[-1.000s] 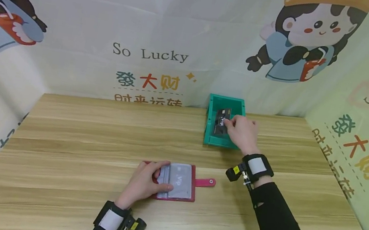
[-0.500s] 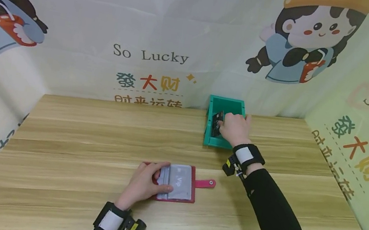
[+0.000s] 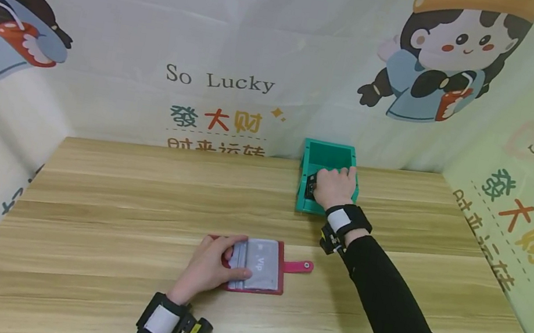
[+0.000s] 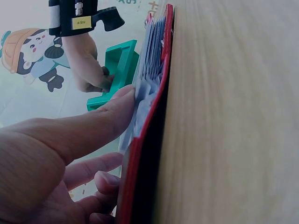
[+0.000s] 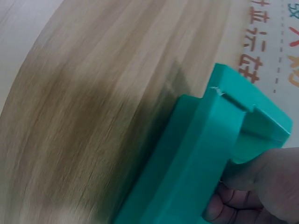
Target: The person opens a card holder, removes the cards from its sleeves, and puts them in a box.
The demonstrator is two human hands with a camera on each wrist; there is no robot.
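Note:
A red card holder (image 3: pixel 280 275) lies opened out on the table, its clear sleeves showing a grey "Vip" card (image 3: pixel 264 263). My left hand (image 3: pixel 210 266) presses on its left part, thumb and index finger spread over the sleeves. From the left wrist, the stacked sleeves (image 4: pixel 152 51) stand edge-on beside the thumb. At the back, my right hand (image 3: pixel 334 188) reaches into a green box (image 3: pixel 335 151) with curled fingers. A black card (image 3: pixel 311 187) sticks out at their left, mostly hidden by the hand. The right wrist view shows thumb and fingers (image 5: pixel 238 198) behind the box wall, card hidden.
The holder's pink snap strap (image 3: pixel 299 266) points right across the wooden table (image 3: pixel 147 187). A printed white cloth (image 3: pixel 224 41) rises right behind the green box, and more cloth (image 3: pixel 533 193) borders the right side.
My right hand has moved left and lower in the green box, the black card shifting with it and becoming mostly covered. My left hand and the card holder stay put.

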